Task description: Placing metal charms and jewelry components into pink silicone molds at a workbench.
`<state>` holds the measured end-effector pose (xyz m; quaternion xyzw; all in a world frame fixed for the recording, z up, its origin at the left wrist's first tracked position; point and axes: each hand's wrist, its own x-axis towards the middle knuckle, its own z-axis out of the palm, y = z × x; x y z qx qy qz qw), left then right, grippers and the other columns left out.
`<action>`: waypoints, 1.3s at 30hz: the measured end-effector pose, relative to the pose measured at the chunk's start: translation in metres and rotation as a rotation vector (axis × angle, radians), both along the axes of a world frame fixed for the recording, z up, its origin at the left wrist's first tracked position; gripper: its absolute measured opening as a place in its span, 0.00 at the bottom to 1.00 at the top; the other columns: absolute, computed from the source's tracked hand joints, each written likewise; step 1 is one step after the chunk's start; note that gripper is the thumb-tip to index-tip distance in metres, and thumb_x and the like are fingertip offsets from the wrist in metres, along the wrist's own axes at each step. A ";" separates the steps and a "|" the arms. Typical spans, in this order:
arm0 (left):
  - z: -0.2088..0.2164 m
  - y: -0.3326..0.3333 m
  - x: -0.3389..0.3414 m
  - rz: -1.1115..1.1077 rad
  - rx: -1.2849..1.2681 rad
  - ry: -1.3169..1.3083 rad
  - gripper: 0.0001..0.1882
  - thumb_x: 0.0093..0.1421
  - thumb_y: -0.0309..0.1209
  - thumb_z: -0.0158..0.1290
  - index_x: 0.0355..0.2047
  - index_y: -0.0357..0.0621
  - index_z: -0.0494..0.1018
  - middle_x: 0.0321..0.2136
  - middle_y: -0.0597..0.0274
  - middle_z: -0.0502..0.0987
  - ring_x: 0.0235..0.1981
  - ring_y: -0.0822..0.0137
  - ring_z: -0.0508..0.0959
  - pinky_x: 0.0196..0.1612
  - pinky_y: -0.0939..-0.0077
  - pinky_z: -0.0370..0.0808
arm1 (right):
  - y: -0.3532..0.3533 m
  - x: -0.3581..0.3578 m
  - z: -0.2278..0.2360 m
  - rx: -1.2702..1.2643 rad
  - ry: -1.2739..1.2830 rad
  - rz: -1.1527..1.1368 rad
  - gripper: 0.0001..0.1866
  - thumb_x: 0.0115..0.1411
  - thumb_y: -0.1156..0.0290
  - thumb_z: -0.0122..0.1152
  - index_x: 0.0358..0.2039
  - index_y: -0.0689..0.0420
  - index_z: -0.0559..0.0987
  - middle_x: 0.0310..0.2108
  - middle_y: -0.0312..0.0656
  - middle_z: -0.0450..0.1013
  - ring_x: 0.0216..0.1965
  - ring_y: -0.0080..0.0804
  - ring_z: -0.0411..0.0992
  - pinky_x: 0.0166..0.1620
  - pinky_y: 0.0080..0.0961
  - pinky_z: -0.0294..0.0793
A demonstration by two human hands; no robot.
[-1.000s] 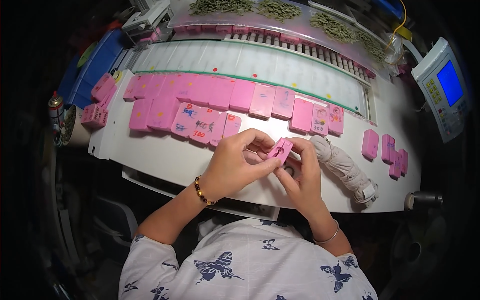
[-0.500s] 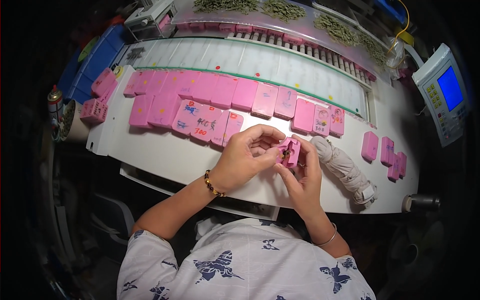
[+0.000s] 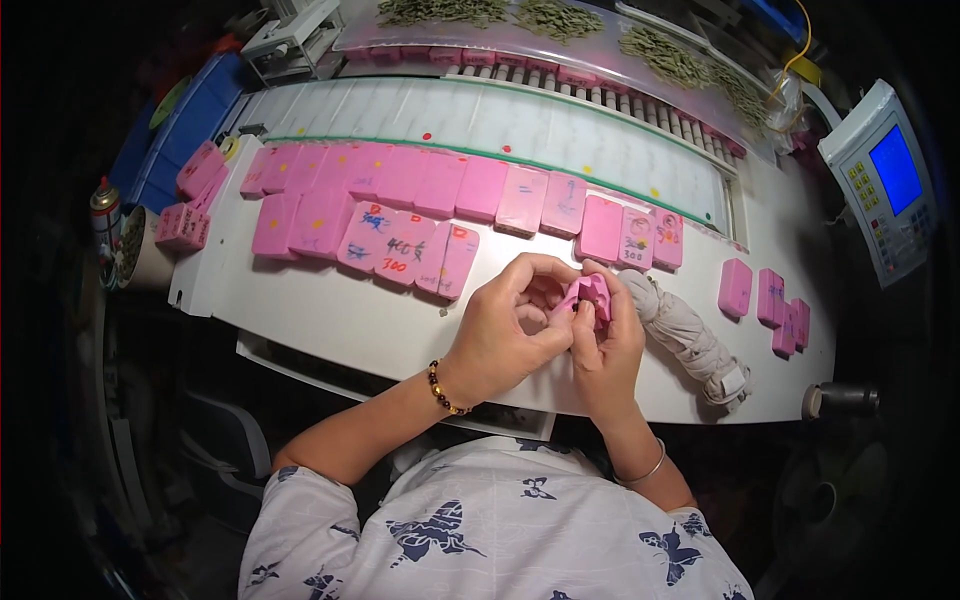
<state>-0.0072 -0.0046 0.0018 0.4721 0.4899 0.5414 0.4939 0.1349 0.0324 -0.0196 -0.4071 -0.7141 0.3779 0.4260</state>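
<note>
Above the front of the white table, both hands are closed on a small pink rubber mould (image 3: 595, 290), bent so that its notched inner side gapes upward. My left hand (image 3: 508, 325), with a beaded bracelet at the wrist, pinches its left edge between thumb and fingers. My right hand (image 3: 612, 345) has its fingers behind the mould and its thumb pressed in at the front. A small dark spot shows inside near the thumbs, too small to make out. Just right of my right hand lies a knotted bundle of pale cloth (image 3: 690, 340).
Rows of pink mould blocks (image 3: 480, 190) stand behind my hands; a few more (image 3: 737, 288) sit at the right. Farther back are a glass-topped strip (image 3: 450, 115), rollers (image 3: 590, 90) and a clear tray with greenish pieces (image 3: 560, 20). A control panel (image 3: 880, 185) stands far right.
Both hands have shifted slightly right with the mould. It is now folded more, and my right thumb has moved up onto its front.
</note>
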 end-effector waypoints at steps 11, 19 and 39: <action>-0.007 -0.015 0.010 0.172 -0.010 -0.294 0.28 0.51 0.15 0.57 0.50 0.39 0.58 0.36 0.64 0.67 0.33 0.80 0.70 0.35 0.85 0.76 | 0.010 0.006 0.003 -0.335 0.305 0.081 0.18 0.63 0.80 0.47 0.53 0.65 0.69 0.45 0.46 0.73 0.45 0.30 0.74 0.49 0.26 0.74; 0.009 -0.024 0.000 0.065 -0.052 -0.192 0.21 0.54 0.20 0.61 0.45 0.41 0.63 0.36 0.67 0.66 0.33 0.80 0.69 0.36 0.88 0.70 | 0.028 0.025 0.025 -0.312 0.183 0.356 0.19 0.62 0.81 0.49 0.55 0.64 0.70 0.48 0.42 0.71 0.48 0.24 0.71 0.49 0.21 0.73; 0.014 0.004 0.002 0.049 -0.311 -0.985 0.12 0.62 0.40 0.51 0.35 0.44 0.71 0.26 0.62 0.76 0.20 0.71 0.75 0.22 0.79 0.73 | 0.008 0.003 0.054 0.094 -0.008 0.373 0.43 0.42 0.68 0.77 0.57 0.60 0.63 0.51 0.47 0.65 0.49 0.37 0.67 0.49 0.31 0.68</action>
